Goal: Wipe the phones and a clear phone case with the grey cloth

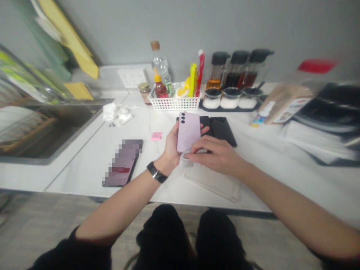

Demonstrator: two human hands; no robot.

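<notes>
My left hand [171, 144] grips a lilac phone [189, 131], its back with the camera lenses facing me. My right hand [218, 153] pinches a crumpled whitish wipe [186, 158] at the phone's lower end. Beneath that hand a clear phone case [216, 183] lies on the white counter [165, 191]. Behind the hands are two dark flat devices, one of them a black one [223, 129], partly hidden. Left of my left wrist lies another phone [123, 163], its screen pixelated. A pink sticky note [156, 135] sits between that phone and the held one.
Crumpled tissue [119, 114] lies by the sink [62, 150]. Along the wall stand a white basket [176, 104] of bottles and packets, and a black tray [230, 110] with seasoning jars and dark-topped bottles. A red-lidded container [292, 101] and papers [317, 140] are at the right.
</notes>
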